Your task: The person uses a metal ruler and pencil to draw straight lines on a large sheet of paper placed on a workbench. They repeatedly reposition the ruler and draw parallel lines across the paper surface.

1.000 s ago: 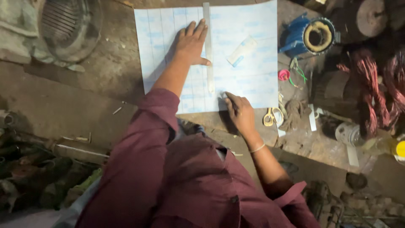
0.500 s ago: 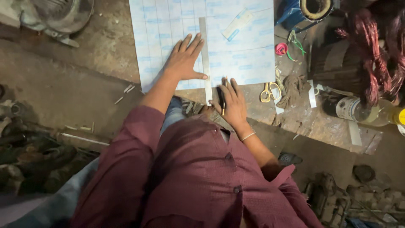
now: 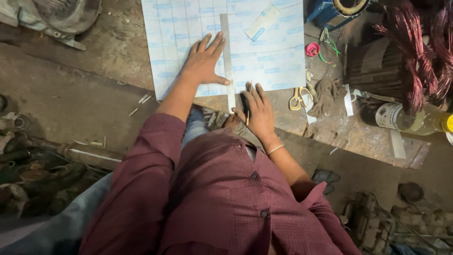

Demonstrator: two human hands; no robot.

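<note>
A large pale blue-and-white sheet (image 3: 273, 61) lies flat on a worn wooden board. A long metal ruler (image 3: 227, 61) runs across it toward me. My left hand (image 3: 205, 61) presses flat on the sheet, fingers spread, thumb against the ruler's left edge. My right hand (image 3: 257, 111) rests at the sheet's near edge just right of the ruler, holding a thin pencil-like stick (image 3: 248, 101) with its tip by the ruler. A small white and blue strip (image 3: 262, 22) lies on the sheet farther off.
Yellow-handled scissors (image 3: 297, 99) and a wad of rag (image 3: 325, 94) lie right of the sheet. Copper wire coils (image 3: 420, 42), a bottle (image 3: 406, 118), a pink spool (image 3: 312, 49) and a blue motor body (image 3: 339, 9) crowd the right. A grey motor housing (image 3: 61, 16) sits far left; scrap parts lie at lower left.
The view has dipped, so the sheet sits higher in frame. My right hand has slid slightly toward me along the ruler's near end. My left hand keeps pressing beside the ruler.
</note>
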